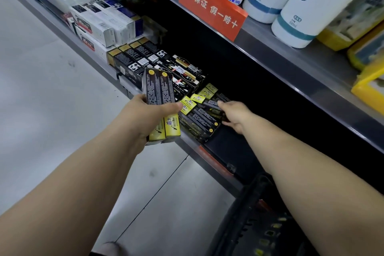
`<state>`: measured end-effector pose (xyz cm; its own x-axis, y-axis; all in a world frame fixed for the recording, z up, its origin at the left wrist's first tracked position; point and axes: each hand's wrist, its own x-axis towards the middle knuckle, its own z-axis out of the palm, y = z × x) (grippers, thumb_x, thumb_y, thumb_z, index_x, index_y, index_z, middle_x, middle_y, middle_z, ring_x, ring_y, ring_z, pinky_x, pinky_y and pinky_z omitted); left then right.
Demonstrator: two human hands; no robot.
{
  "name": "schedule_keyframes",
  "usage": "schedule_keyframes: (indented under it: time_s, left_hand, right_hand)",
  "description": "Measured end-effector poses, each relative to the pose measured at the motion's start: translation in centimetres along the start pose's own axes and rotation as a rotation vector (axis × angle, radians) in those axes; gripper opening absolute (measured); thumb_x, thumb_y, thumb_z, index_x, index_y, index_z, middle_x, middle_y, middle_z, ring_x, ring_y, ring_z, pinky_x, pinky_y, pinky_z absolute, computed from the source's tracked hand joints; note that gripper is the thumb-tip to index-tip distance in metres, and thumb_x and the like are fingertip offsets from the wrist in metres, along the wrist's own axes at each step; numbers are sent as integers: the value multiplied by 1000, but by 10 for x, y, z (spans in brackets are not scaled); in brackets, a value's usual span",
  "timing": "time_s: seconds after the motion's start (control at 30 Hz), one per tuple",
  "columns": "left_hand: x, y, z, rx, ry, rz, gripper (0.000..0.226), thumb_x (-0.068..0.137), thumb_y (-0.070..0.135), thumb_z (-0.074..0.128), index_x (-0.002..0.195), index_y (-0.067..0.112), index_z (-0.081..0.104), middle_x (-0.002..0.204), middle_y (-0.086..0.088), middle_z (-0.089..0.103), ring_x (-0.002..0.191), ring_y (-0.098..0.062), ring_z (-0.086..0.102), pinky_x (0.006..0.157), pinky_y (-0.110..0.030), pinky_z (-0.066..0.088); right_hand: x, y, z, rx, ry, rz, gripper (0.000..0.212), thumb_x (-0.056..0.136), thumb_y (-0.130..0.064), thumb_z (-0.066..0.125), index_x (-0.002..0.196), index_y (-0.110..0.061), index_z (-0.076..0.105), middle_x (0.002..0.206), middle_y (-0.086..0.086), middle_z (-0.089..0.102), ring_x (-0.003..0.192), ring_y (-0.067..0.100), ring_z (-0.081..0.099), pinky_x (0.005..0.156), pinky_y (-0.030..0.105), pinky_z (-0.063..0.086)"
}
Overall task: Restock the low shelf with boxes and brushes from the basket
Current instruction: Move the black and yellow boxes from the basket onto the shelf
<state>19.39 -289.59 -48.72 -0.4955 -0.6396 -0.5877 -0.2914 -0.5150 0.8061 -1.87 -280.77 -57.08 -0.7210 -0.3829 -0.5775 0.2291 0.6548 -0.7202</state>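
Gripping a pair of boxes (159, 89) upright, the left hand (149, 119) is wrapping its thumb and fingers round their middle, just out from the low shelf's (191, 147) front edge. At its 3 o'clock, the right hand (234, 115) is reaching into that shelf and pinching a single box (212, 104) lying atop the flat stack (199, 118). The boxes are showing black printed sides and yellow ends. The dark basket (255, 214) is sitting at 5 o'clock.

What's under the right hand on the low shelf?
Black-and-yellow boxes lying flat in a stack; the right hand holds the top one. How many lie beneath is hidden.
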Motion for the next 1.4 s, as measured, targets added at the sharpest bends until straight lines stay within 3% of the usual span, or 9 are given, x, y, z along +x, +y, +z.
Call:
schedule_keyframes:
  time_s: [0.13,0.33,0.47,0.6,0.73,0.87,1.03,1.23,1.4]
  left_hand:
    - [1,1,2,-13,7,-3,51,68,18,81,111,11,54,78,-8,65,40,-14,63,37,-25,48]
    - [3,-1,4,-13,-14,-19,52,68,17,81,113,12,55,80,-8,67,43,-14,65,41,-29,51]
    - [2,-1,5,-29,-45,-67,47,73,15,78,114,9,55,75,-11,64,40,-20,62,33,-25,44]
    - [1,-2,7,41,-140,-108,43,67,20,80,104,13,60,73,-7,65,41,-14,62,34,-22,44]
    - [1,-6,13,88,-245,-112,39,63,30,80,94,15,63,64,-2,68,48,-13,63,37,-22,46]
    - [11,-7,12,-31,-25,-64,40,73,38,75,103,16,59,81,-6,67,69,-23,66,80,-44,56]
    - [16,-5,12,-107,94,-29,26,82,39,69,85,22,50,73,-2,52,58,-19,55,65,-37,56]
    - [15,-7,21,-91,40,-83,24,87,38,62,80,19,50,67,-4,49,58,-23,53,59,-35,52]
    - [14,-6,22,-87,26,-88,27,86,37,64,82,15,50,71,-7,50,60,-25,54,62,-41,56]
  right_hand:
    - [-1,6,5,-246,-103,15,54,91,-32,60,137,-10,42,142,12,44,128,29,43,103,41,40]
    - [0,10,5,-421,-112,-63,57,88,-13,63,139,-18,39,142,13,43,125,29,46,106,42,40]
    - [-14,-7,1,-795,-60,-244,51,93,-31,55,140,-19,38,143,10,40,125,26,45,99,36,41]
    - [-48,-42,11,-132,-369,-334,47,93,-50,45,135,-29,43,132,0,52,117,17,52,95,34,45]
    - [-63,-51,18,149,-726,-214,24,93,-23,55,116,-27,57,102,2,68,93,17,67,79,30,57]
    - [-48,-55,-4,217,-433,-228,8,90,-20,59,97,-19,64,90,1,66,79,14,68,72,27,57]
    - [-6,-32,-32,488,122,-57,28,93,-25,56,115,-9,51,92,3,59,75,10,59,75,27,53]
    - [6,-7,-18,186,126,-25,20,98,-27,48,105,-10,54,99,2,57,93,16,55,87,29,50]
    - [2,1,-6,-174,-32,18,43,98,-23,47,139,-11,40,139,8,45,129,26,40,105,41,36]
